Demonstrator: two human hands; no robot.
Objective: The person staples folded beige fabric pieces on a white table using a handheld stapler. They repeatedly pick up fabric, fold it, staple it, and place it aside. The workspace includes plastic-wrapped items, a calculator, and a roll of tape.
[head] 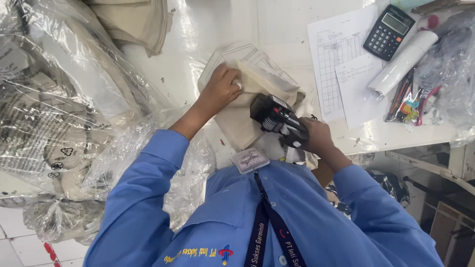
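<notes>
On the white table [222,29], left hand [222,89] pins folded beige cloth [242,118]; right hand [311,136] grips black handheld labeller [277,118], seemingly mid-tagging; steady placement needed.

Your right hand [316,137] hides its own fingers behind the black handheld device [277,118], so you cannot tell how they wrap it. The device covers part of the beige cloth piece [237,123], and your left hand [221,90] hides the cloth under its palm. The printed sheet [247,52] beneath shows only its edges. The folded cloth stack [136,20] is cut off by the top edge. The clear plastic bags [54,99] blur their contents. The sheets' [336,54] print is too small to read.
</notes>
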